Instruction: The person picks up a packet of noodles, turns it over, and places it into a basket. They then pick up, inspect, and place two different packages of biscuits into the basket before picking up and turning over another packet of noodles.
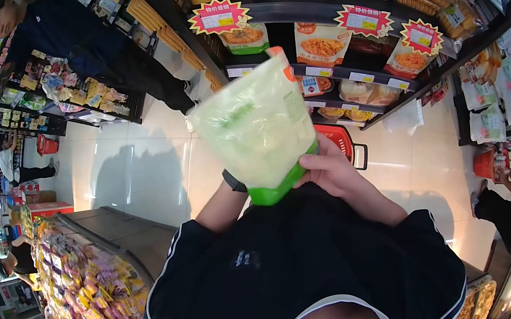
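Translucent pouch (pixel 257 126) held up chest-high in front of the shelf rack (pixel 348 73).
The right hand (pixel 331 173) had its fingers clamped on the pouch's green bottom edge, thumb on the front, a grip that seemingly kept the pale face tilted toward the wearer. The left hand was hidden behind the pouch, only its watch-banded wrist (pixel 232 181) showing, so its fingers could not be told. A red basket (pixel 340 140) sat on the glossy tile floor (pixel 138 170) just below the rack, and a heaped sweets bin (pixel 91 296) stood well left of it.
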